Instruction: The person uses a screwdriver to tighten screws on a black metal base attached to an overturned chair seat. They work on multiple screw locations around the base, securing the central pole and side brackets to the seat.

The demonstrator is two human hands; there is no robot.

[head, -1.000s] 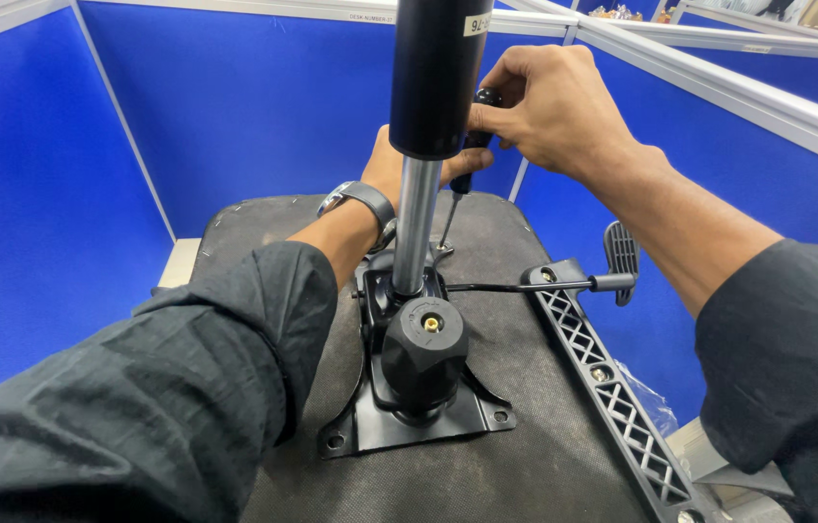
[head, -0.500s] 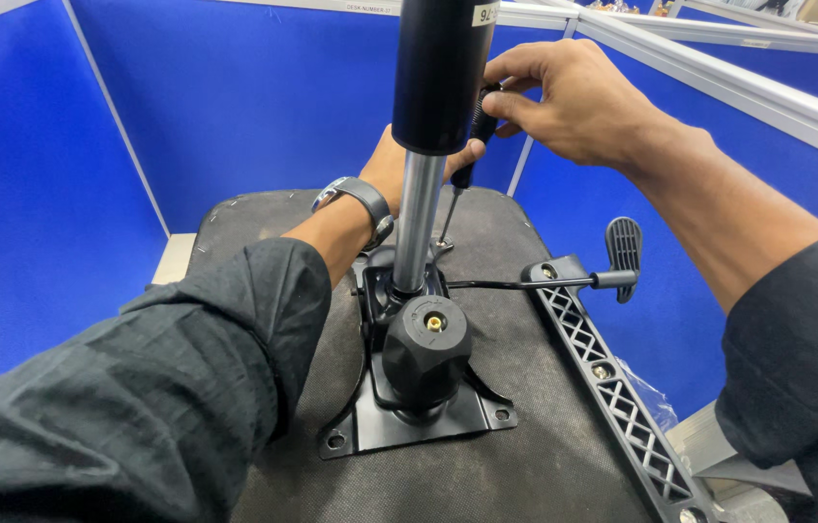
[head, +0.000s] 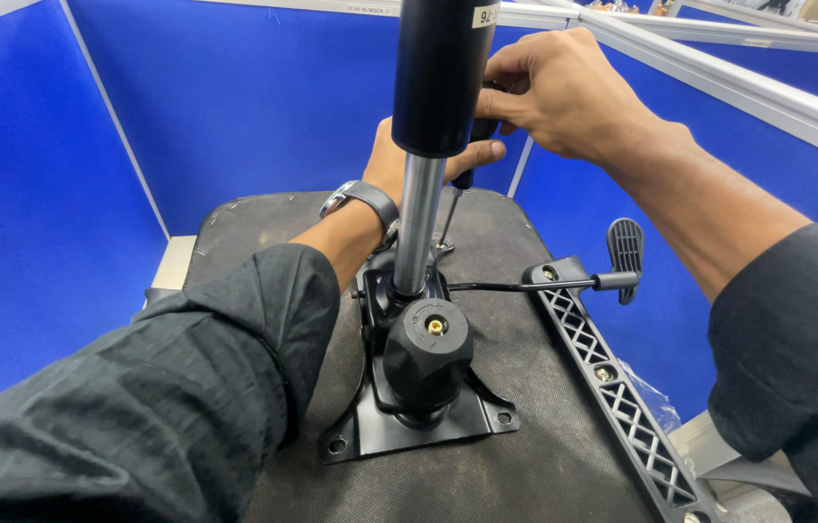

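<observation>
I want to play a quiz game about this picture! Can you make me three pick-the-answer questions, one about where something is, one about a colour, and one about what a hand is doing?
1. Where is the knob?
A. on the plate
B. on the floor
C. in the right hand

2. What colour are the walls?
A. red
B. blue
C. green

3. What is the right hand doing?
A. lying flat and open
B. holding a cup
C. gripping a screwdriver

Answers:
1 A, the knob sits over the plate.
2 B, every wall panel is blue.
3 C, its fingers are closed on the handle, shaft pointing down.
</observation>
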